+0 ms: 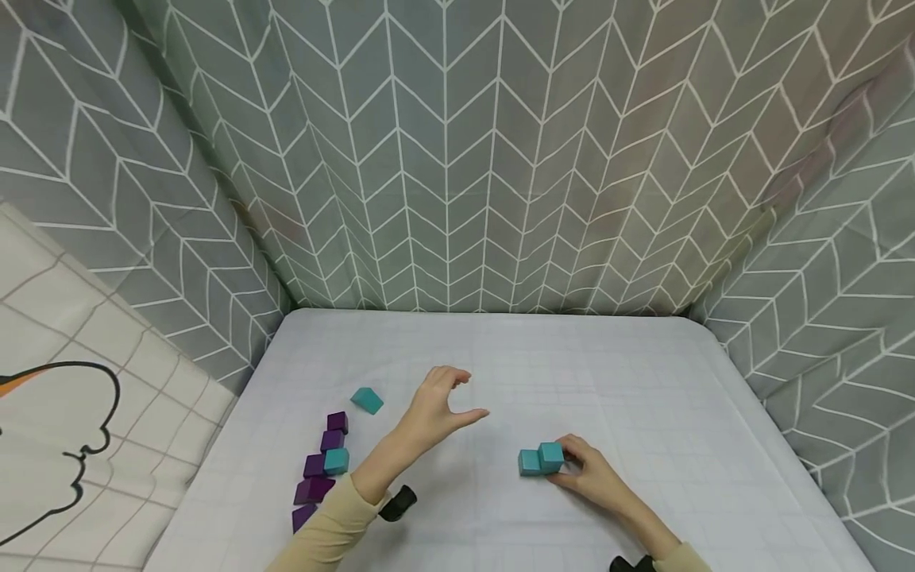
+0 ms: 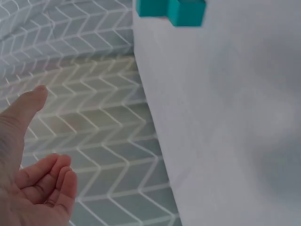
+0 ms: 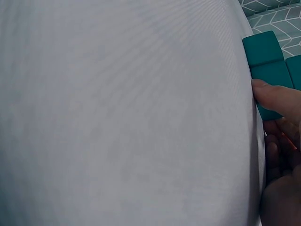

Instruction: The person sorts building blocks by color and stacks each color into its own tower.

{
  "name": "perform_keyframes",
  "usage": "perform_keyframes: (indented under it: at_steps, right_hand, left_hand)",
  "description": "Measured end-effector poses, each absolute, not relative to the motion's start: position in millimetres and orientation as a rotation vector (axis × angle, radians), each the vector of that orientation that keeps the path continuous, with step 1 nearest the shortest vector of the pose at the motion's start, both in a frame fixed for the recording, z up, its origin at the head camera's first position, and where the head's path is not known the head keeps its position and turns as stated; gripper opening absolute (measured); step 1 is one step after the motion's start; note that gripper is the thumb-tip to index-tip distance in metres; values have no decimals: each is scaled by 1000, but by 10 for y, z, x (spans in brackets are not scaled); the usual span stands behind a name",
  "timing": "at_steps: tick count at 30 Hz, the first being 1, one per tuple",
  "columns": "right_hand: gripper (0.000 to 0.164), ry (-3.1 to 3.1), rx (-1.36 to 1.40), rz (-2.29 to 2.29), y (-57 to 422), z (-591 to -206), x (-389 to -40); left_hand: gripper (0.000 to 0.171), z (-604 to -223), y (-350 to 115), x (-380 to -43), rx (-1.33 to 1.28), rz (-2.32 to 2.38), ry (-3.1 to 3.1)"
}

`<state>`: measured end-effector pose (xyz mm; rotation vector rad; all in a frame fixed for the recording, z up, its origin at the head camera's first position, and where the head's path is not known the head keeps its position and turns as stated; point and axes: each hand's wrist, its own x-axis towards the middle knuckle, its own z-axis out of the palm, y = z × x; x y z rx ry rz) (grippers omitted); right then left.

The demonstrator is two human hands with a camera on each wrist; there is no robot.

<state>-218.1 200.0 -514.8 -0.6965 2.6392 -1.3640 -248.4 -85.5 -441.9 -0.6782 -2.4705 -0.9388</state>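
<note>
My right hand (image 1: 586, 473) pinches a teal block (image 3: 270, 77) between thumb and fingers, low on the white table. A second teal block (image 1: 529, 462) stands against its left side. Another teal block (image 1: 551, 456) sits higher, seemingly on top of the pinched one. The fingertips behind are partly hidden by the blocks. My left hand (image 1: 438, 405) hovers over the middle of the table, thumb and fingers spread apart in a C shape with nothing between them. In the left wrist view its fingers (image 2: 44, 181) are bent a little and the palm is bare.
A line of purple blocks (image 1: 314, 466) runs along the table's left side, partly behind the left forearm. A teal block (image 1: 337, 461) touches that line. A wedge-like teal block (image 1: 367, 400) lies farther back. Patterned curtains (image 1: 472, 159) border the white table (image 1: 629, 373).
</note>
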Motion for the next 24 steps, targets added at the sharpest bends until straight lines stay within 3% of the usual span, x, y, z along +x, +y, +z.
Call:
perform_keyframes:
  at_steps: [11, 24]
  right_hand:
    - [34, 2668, -680, -1361, 2021, -5126, -2166]
    - [35, 2661, -681, -1368, 1975, -5129, -2166]
  left_hand:
    - [45, -4612, -1626, -2327, -352, -966, -2596]
    - [43, -5108, -2339, -1827, -11, -944, -2779]
